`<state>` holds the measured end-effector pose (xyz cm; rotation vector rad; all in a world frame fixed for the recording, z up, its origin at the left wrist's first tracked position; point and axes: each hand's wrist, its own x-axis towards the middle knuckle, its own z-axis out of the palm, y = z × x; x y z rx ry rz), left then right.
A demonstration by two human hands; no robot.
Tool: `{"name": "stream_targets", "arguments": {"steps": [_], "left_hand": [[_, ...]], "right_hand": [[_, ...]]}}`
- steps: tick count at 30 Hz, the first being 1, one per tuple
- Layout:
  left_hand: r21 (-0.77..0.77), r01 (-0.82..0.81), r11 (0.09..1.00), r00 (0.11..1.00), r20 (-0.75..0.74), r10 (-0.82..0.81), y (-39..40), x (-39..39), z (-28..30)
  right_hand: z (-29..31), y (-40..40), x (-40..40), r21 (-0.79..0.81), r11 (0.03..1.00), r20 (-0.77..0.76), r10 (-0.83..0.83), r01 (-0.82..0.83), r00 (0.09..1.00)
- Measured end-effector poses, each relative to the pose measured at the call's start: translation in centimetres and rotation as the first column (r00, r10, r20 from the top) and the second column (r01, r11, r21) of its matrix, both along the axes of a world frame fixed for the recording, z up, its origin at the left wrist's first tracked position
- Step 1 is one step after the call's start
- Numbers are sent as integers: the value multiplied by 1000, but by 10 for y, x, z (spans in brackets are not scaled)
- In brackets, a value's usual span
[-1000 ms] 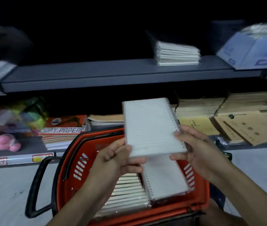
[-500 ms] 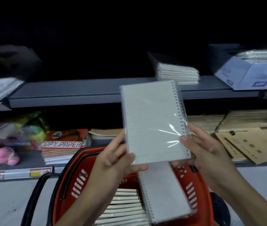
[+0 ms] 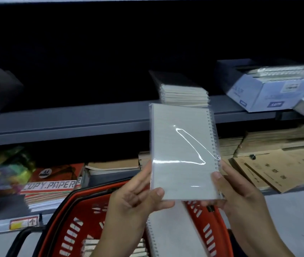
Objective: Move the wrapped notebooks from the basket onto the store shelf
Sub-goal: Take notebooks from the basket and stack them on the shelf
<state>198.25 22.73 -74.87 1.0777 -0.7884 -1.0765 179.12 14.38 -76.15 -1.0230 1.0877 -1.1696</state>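
both hands, left (image 3: 134,199) and right (image 3: 238,193), pinch one clear-wrapped white spiral notebook (image 3: 183,153) at centre, above the red plastic basket (image 3: 69,219). more remain at 6 o'clock; a stack (image 3: 183,96) already sits on the grey shelf (image 3: 73,121) at 12 o'clock.

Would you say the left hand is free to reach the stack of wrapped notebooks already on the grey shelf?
Probably not yet: the left hand is gripping the wrapped notebook, which sits right in front of the stack.
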Motion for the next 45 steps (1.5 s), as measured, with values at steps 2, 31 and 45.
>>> {"name": "stream_targets", "arguments": {"steps": [2,31,45], "left_hand": [[-11,-7,1000,1000,-3,7,-6,-2,7],[-61,-392,918,812,447,376,-200,13,86],[-114,-435,893,767,472,434,-206,34,84]], "right_hand": [[7,-5,0,-12,1000,19,-23,23,1000],[64,-194,49,-278,950,-26,-157,143,987],[68,-207,68,-309,921,-199,-307,238,931]]}}
